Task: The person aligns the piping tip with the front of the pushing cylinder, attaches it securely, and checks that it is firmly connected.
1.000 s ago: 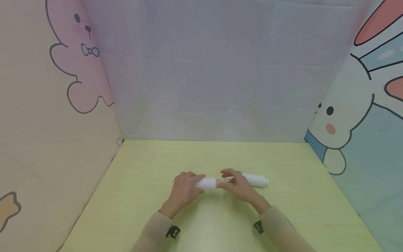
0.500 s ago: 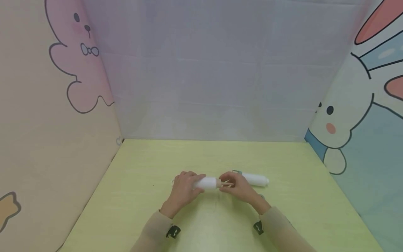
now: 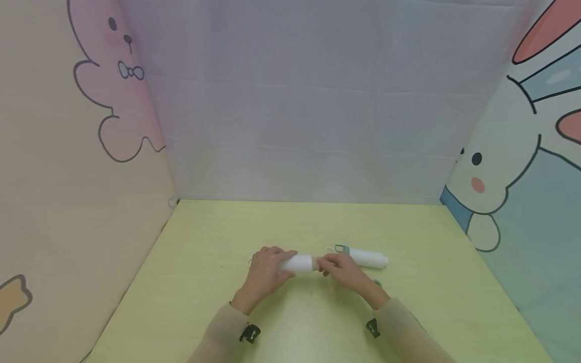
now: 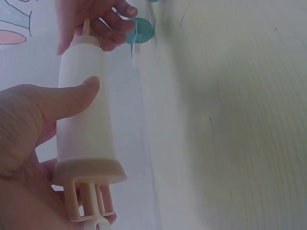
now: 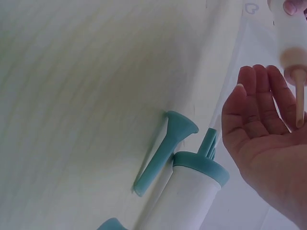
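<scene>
My left hand (image 3: 265,275) grips a white tube (image 3: 298,263), held sideways over the yellow table (image 3: 195,242). In the left wrist view, the thumb lies across the tube's side. A beige flange (image 4: 88,171) with a handle-like frame (image 4: 88,199) forms its near end. At the other end, a beige collar (image 4: 84,42) carries a thin beige rod (image 5: 300,103). My right hand (image 3: 347,275) has its thumb and fingertips on either side of that collar. In the right wrist view, its other fingers stretch out loosely, and the rod passes in front of the palm.
A similar white tube (image 3: 366,258) with a teal cap (image 5: 201,166) lies just behind my right hand. Beside it is a teal funnel-shaped piece (image 5: 167,148). Another teal piece (image 5: 112,224) shows at the lower edge. Printed fabric walls (image 3: 313,101) enclose the table.
My right hand turns at the tube's end, its fingers going from spread apart to close together at the collar. My left hand keeps holding the tube in the same spot.
</scene>
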Motion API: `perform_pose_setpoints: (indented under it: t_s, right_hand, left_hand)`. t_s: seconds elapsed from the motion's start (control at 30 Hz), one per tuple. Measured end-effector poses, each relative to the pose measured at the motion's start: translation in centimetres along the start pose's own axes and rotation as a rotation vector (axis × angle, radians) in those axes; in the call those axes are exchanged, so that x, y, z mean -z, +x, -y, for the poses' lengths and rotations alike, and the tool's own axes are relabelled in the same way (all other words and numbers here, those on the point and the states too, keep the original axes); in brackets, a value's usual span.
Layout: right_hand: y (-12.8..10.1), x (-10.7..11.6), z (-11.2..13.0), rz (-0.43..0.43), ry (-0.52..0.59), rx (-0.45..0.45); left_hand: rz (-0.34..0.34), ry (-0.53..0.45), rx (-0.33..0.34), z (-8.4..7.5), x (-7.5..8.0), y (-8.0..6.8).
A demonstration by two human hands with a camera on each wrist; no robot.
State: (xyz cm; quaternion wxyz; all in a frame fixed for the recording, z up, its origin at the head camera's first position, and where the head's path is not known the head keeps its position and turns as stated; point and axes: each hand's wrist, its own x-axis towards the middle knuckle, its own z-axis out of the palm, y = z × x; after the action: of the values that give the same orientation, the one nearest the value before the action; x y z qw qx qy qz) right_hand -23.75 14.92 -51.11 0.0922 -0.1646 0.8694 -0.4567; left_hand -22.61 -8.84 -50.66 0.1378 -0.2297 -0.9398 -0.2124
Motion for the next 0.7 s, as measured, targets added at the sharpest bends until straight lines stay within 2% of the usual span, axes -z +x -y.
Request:
perform_pose_setpoints:
  t_s: [0.13, 0.23, 0.37, 0.53, 0.7]
  right_hand:
    - [-0.03, 0.04, -0.05, -0.075, 0.011, -0.034]
    - [-0.11, 0.13, -0.14, -0.112, 0.051, 0.007]
    - [-0.15, 0.13, -0.38, -0.083, 0.107, 0.082]
    - [-0.09, -0.20, -0.75, -0.040, 0.181, 0.111]
    - [-0.20, -0.37, -0.01, -0.033, 0.194, 0.148]
  left_hand:
    - [-0.005, 0.008, -0.008, 0.03, -0.04, 0.08]
    - [-0.006, 0.021, -0.005, 0.12, -0.13, 0.12]
    - [0.006, 0.018, 0.013, 0.21, -0.21, 0.06]
    - [0.005, 0.007, 0.014, 0.22, -0.16, 0.05]
    - [0.009, 0.020, 0.003, 0.04, 0.11, 0.03]
